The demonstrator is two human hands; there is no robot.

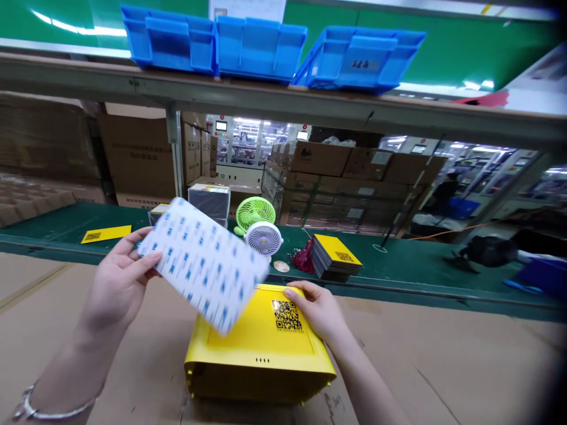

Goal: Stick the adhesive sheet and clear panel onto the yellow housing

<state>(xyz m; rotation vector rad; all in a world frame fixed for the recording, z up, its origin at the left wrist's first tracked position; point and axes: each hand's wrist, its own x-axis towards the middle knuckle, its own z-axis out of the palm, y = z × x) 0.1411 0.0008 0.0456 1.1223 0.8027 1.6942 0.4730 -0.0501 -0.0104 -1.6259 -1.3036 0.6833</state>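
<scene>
Left hand (119, 277) pinched one short edge of a flat white rectangular sheet printed with rows of small blue marks (204, 264); thumb on its face, fingers behind. The sheet was tilted, raised above the bench, its lower corner overlapping the near left of a glossy yellow rectangular plastic housing with rounded edges (261, 354). Slight blur on the sheet's lower end.

Right hand (319, 311) rested on the housing's far right edge, fingers curled loosely over it, beside a black QR code (287, 315) printed on the matte recessed top panel.

The housing lay flat on a brown corrugated cardboard sheet (443, 366) covering the bench. Beyond it ran a dark green conveyor belt (398, 260) carrying a stack of thin yellow-topped panels (335, 257), a lone yellow panel (106, 234), a green desk fan (254, 212) and a white desk fan (263, 237). Three blue plastic bins (261, 47) sat on a metal shelf overhead. Brown cartons (336, 171) were stacked behind the belt.
</scene>
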